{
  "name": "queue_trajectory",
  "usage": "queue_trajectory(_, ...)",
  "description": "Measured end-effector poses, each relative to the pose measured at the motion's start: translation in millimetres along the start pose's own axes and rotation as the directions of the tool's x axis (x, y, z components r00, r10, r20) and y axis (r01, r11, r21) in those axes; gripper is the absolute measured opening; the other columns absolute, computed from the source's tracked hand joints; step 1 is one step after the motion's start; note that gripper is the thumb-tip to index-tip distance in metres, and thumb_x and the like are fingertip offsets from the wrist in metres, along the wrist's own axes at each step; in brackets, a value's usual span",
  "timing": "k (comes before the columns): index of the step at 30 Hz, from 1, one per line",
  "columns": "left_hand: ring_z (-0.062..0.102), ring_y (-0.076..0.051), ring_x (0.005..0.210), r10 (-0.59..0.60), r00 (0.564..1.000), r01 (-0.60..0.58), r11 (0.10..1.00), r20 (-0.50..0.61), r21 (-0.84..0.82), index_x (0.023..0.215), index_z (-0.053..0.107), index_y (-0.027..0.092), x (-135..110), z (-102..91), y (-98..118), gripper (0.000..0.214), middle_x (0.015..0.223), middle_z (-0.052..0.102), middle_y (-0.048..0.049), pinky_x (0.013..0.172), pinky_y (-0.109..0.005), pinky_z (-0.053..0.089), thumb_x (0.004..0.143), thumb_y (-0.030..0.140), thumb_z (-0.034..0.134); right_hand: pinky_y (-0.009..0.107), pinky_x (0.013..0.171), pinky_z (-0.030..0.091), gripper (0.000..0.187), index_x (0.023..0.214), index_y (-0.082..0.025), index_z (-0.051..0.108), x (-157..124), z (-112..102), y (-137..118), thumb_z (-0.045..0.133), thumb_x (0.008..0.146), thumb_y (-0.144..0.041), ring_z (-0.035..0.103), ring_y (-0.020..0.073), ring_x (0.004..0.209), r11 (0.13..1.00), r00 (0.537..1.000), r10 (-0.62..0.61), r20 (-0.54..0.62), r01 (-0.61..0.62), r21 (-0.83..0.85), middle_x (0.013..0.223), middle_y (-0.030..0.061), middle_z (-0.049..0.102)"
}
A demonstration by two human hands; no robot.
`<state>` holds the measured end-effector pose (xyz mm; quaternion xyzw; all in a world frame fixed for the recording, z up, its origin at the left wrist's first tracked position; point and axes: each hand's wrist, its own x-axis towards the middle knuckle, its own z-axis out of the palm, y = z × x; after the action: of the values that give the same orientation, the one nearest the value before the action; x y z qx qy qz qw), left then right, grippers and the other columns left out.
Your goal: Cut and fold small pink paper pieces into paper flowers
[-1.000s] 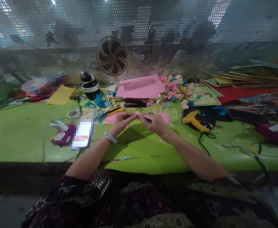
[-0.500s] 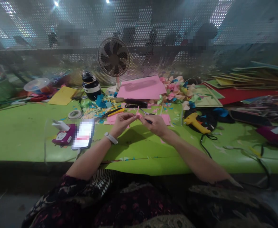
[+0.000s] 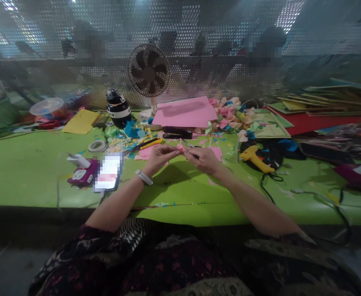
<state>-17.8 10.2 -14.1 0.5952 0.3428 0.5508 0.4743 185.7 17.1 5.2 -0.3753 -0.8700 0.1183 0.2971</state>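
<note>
Over the green table [image 3: 26, 172], my left hand [image 3: 160, 157] and my right hand [image 3: 204, 159] meet fingertip to fingertip. Both pinch a small pink paper piece [image 3: 181, 146] held between them. A white watch band circles my left wrist. A dark thin object shows under my right hand's fingers; I cannot make out what it is. Pink paper sheets [image 3: 146, 153] lie flat on the table just behind the hands.
A phone [image 3: 108, 172] and a purple gadget [image 3: 81, 176] lie left of my hands. A yellow glue gun [image 3: 254, 158] with a black cord lies right. Behind stand a small fan [image 3: 148, 70], a black bottle [image 3: 117, 109], a large pink sheet [image 3: 185, 112], paper flowers [image 3: 229, 113] and stacked coloured card [image 3: 319, 107].
My hands stay together and shift only slightly; the pink piece turns a little between the fingertips. The camera view has drifted a bit.
</note>
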Motion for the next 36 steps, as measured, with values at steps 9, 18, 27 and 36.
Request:
queue_trajectory(9,0.070,-0.016,0.072,0.036,0.999,-0.037,0.998,0.033,0.052,0.077,0.080,0.019,0,-1.7,2,0.031,0.080,0.078,-0.0073,0.071,-0.030,0.056,0.069,0.049,0.085,0.028,0.058,0.030,0.046,0.066,-0.019,0.058,1,-4,5,0.038,0.099,-0.046,0.048,0.0137,0.060,0.999,0.999,-0.041,0.032,0.041,-0.022,0.065,0.0033,0.059)
queue_trajectory(18,0.071,-0.016,0.077,0.091,0.995,-0.093,0.995,0.041,0.043,0.079,0.078,0.019,0,-2.0,2,0.030,0.083,0.078,-0.0064,0.076,-0.030,0.056,0.072,0.048,0.083,0.027,0.058,0.030,0.046,0.065,-0.018,0.059,-1,0,4,0.040,0.098,-0.043,0.046,0.0133,0.059,0.998,0.998,-0.057,-0.017,0.056,-0.033,0.063,0.0031,0.059)
queue_trajectory(27,0.070,-0.015,0.075,0.081,0.995,-0.085,0.995,-0.064,-0.050,0.079,0.077,0.018,2,-4.8,-2,0.029,0.080,0.076,-0.0055,0.077,-0.030,0.055,0.072,0.045,0.083,0.027,0.057,0.030,0.042,0.073,-0.017,0.068,2,2,14,0.050,0.095,-0.048,0.050,0.0138,0.058,0.997,0.994,0.073,-0.086,-0.072,0.022,0.065,0.0041,0.064)
queue_trajectory(36,0.065,-0.011,0.066,0.051,0.957,-0.086,0.990,-0.287,-0.112,0.077,0.074,0.018,15,-14.0,-16,0.028,0.074,0.072,-0.0026,0.072,-0.027,0.053,0.073,0.044,0.081,0.031,0.073,0.044,0.029,0.116,-0.023,0.071,10,12,23,0.060,0.090,-0.028,0.067,0.0238,0.088,0.960,0.936,0.232,0.264,-0.177,-0.215,0.110,0.0088,0.075)
